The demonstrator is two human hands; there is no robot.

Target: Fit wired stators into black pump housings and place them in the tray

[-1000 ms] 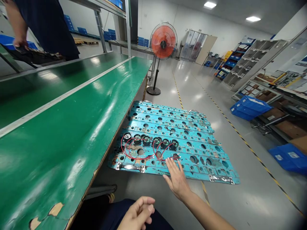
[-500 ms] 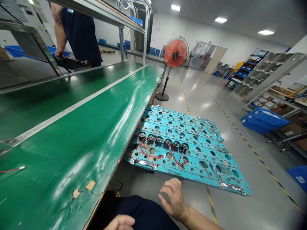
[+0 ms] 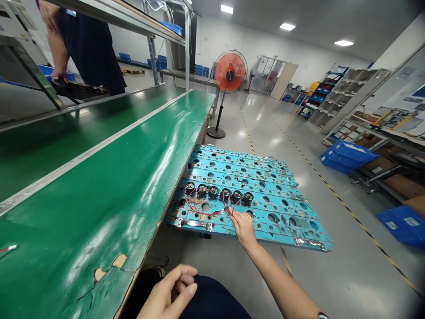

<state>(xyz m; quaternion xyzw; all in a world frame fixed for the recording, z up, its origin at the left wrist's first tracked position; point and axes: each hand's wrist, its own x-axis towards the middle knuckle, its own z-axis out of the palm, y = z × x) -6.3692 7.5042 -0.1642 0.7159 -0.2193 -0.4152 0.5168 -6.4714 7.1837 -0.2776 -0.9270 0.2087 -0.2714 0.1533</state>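
A row of small black round parts [image 3: 213, 192] with red wires lies on a worn turquoise board full of holes [image 3: 272, 195]. From above, my right hand [image 3: 245, 229] reaches over the board's near side, its fingers closed on the red wires [image 3: 233, 207] of the right-hand parts. The hand covers part of these wires; their tips show just beyond it. Another bundle of red wires [image 3: 207, 213] lies loose to its left. Low in the view, above my lap, my left hand [image 3: 171, 292] holds nothing, its fingers loosely curled and the thumb apart.
A green-topped bench [image 3: 133, 177] with a torn surface runs along the left, a red wire end [image 3: 9, 249] on it. Beyond it stands a co-worker [image 3: 88, 48]. A red fan [image 3: 229, 75] stands behind the board; blue crates [image 3: 347, 156] and shelves line the right.
My right hand has moved forward from before the board's near edge onto the wires. My left hand has risen further into view. The camera has turned slightly right.
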